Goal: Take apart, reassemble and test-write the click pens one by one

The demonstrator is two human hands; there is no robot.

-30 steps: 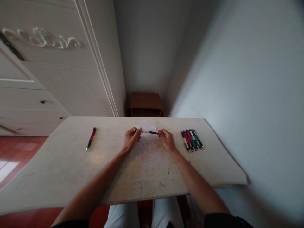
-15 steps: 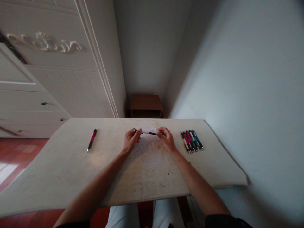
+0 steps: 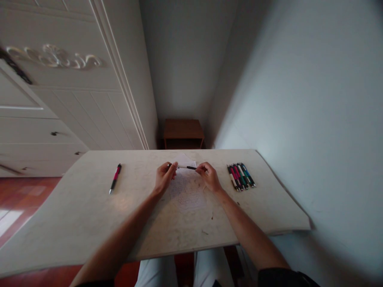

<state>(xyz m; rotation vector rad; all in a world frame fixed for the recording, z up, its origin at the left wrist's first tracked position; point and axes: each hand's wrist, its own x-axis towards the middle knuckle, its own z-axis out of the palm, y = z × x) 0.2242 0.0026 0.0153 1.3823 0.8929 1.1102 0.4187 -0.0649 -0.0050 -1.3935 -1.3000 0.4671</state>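
Left hand (image 3: 164, 175) grips a slim white-and-black plastic pen (image 3: 183, 166), right hand (image 3: 210, 177) pinches its three-o'clock end, apparently tip work, next needing steadiness.

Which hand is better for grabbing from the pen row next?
Probably the right hand: it's nearer the pen row. The left hand, farther away, grips the white-barrelled pen; the right is only at its black end.

A pale table (image 3: 74, 227) bears a pink pen (image 3: 116, 176), paper (image 3: 189, 197), clustered pens (image 3: 241, 176).
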